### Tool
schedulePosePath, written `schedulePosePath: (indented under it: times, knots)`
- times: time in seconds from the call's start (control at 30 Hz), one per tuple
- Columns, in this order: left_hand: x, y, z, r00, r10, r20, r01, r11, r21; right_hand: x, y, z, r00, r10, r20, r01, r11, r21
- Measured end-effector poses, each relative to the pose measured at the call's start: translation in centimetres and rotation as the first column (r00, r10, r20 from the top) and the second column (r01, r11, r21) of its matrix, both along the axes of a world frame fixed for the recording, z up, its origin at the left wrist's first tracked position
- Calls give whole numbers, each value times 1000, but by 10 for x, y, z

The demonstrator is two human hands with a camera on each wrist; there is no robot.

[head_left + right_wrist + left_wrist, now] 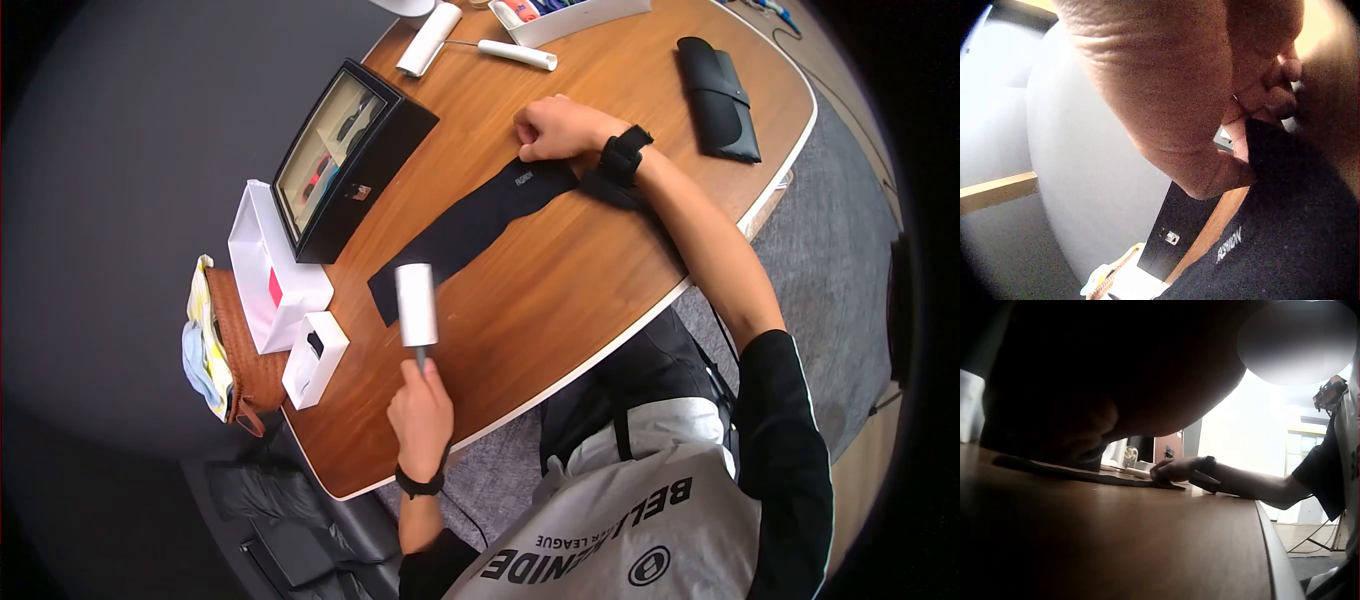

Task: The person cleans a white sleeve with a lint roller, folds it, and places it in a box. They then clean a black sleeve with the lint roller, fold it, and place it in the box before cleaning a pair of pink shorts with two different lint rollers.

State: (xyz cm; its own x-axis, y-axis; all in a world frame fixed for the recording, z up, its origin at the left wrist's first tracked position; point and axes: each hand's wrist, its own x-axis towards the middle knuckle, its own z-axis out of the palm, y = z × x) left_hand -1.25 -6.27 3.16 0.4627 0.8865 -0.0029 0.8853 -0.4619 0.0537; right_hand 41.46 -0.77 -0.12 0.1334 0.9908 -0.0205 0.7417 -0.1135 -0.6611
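A long black cloth (465,225), resembling a sock, lies flat across the wooden table; small lettering marks its upper end. That end is pinched by the right hand (565,128), also visible in the right wrist view (1172,94) gripping the cloth (1297,206). The left hand (422,415) grips the handle of a white lint roller (417,305), whose head is over or against the lower end of the cloth; contact is unclear. In the left wrist view the left hand (1147,375) is a dark shape above the cloth (1097,478), its fingers mostly hidden.
Left of the cloth stand a black watch box (345,160), a white box (265,270), a small white box (318,360) and a brown woven basket (245,340). Farther back are a second roller (515,54), a white cylinder (430,40) and a white tray (585,22). A black case (718,100) lies right.
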Motion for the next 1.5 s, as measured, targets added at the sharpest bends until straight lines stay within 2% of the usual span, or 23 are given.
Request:
schedulePosePath:
  times: [0.13,0.2,0.3,0.4,0.43,0.57,0.7,0.8,1.0,1.1,1.23,1.3,1.5]
  knots:
    - [6,-3,-12,998,-47,-36,46,999,-11,0,-1,-2,1000,-12,-7,12,1000,-3]
    - [-8,1,-16,998,-13,-67,13,1000,-5,2,-2,0,1000,-25,-17,25,1000,-7]
    - [-39,7,-14,982,154,-106,-156,988,-10,-1,-3,-4,998,-27,-49,27,1000,8]
    - [-74,17,-19,971,208,-115,-205,978,35,0,1,-5,1000,-18,-17,18,1000,18]
    - [-83,20,-20,955,271,-119,-269,963,26,0,1,-5,1000,-15,-16,16,1000,17]
    - [-97,20,-16,945,319,-77,-317,947,47,-1,-1,-2,1000,-14,-12,15,1000,14]
    - [-83,11,-10,958,286,-29,-285,958,39,-3,-4,3,999,-27,-18,27,1000,1]
    - [-53,9,-8,983,174,60,-177,984,33,-1,1,-5,1000,-15,13,15,999,34]
    - [18,-1,-9,997,-32,73,33,999,-24,1,-1,-5,999,-36,-35,37,999,15]
    - [38,-6,-12,993,-82,82,84,996,-28,2,1,-7,999,-36,-31,37,999,33]
    - [38,-7,-17,994,-102,39,103,994,-38,2,2,-10,999,-15,-35,17,999,40]
    - [28,-7,-14,998,-57,13,57,998,-23,3,1,-10,999,-16,-47,17,999,27]
    - [-32,0,-13,995,52,-84,-53,999,-3,3,2,-9,1000,-6,-30,7,999,31]
